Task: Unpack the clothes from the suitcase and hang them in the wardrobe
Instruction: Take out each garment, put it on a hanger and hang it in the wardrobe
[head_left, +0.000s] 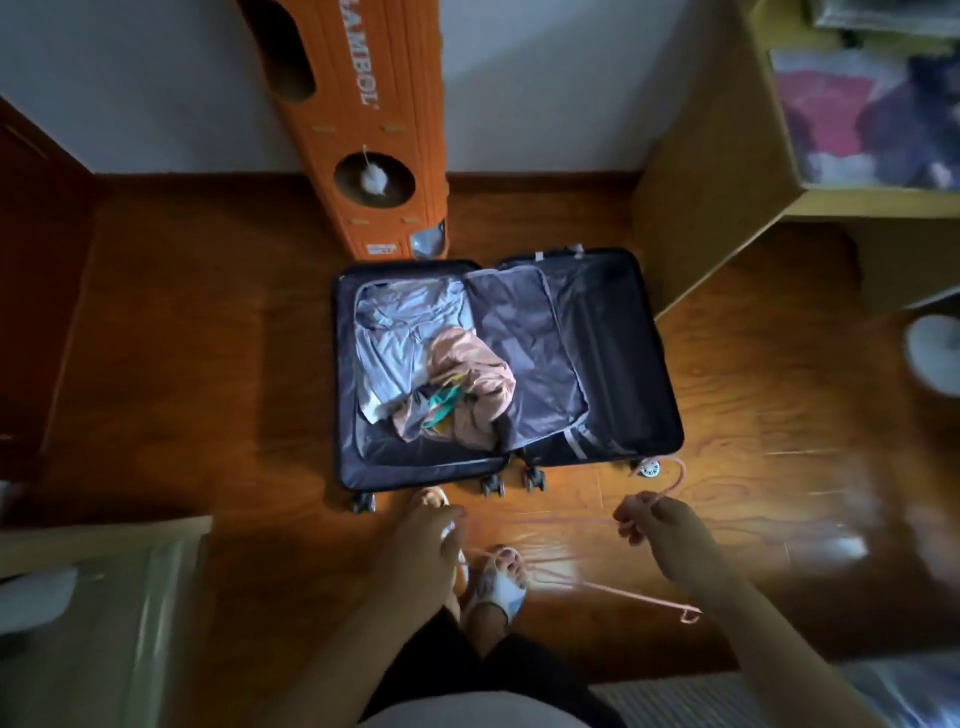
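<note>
suitcase (506, 364) open, crumpled clothes (431, 364), right hand (657, 522) pinching thin pink hanger (670, 486)

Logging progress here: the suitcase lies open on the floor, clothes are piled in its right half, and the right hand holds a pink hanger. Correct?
Not quite. In the head view the clothes are piled in the left half of the suitcase; the right half shows only lining. The rest holds: it lies open on the floor, and the right hand holds the pink hanger.
</note>
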